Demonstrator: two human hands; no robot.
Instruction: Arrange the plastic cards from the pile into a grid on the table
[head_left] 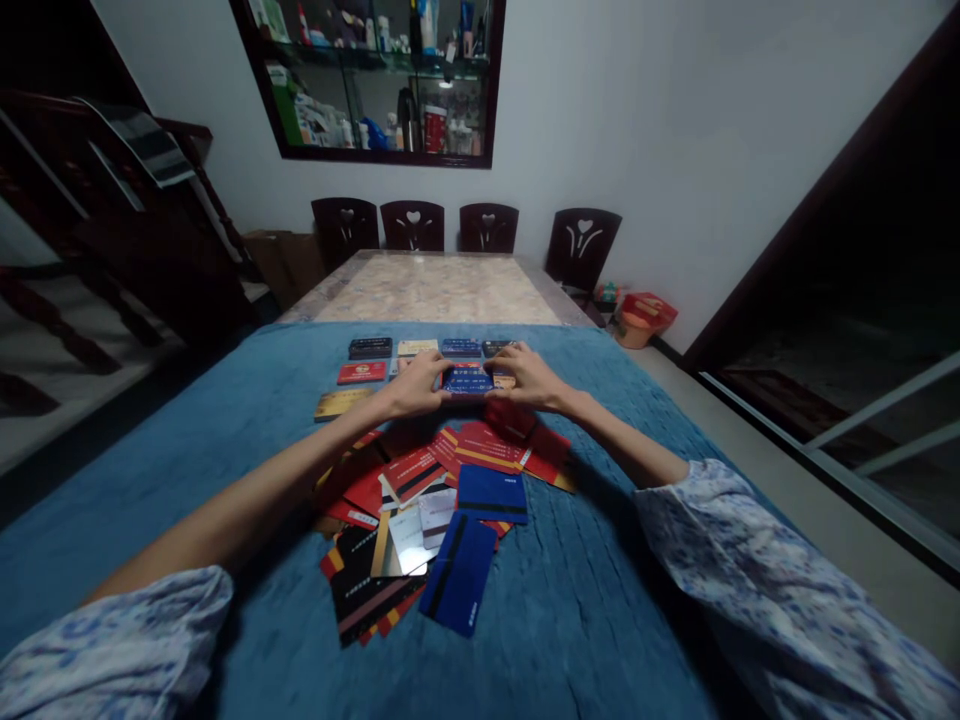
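Between my two hands is a blue card (466, 380) with pale lettering, whether single or topping a stack I cannot tell. My left hand (416, 385) pinches its left edge, and my right hand (529, 378) closes on the right edge. Beyond them lie a black card stack (370, 348), a cream card (417, 348) and a dark blue stack (461, 347). Left of my left hand are a red card (361, 373) and a gold card (341, 404). Nearer me, red cards (480, 445), a black card (360, 575) and a blue card (459, 575) overlap in a loose pile.
A blue cloth (585, 620) covers the near part of the table, with a patterned tabletop (442, 285) beyond. Several dark chairs (412, 225) stand at the far end. A red container (646, 310) sits on the floor at right.
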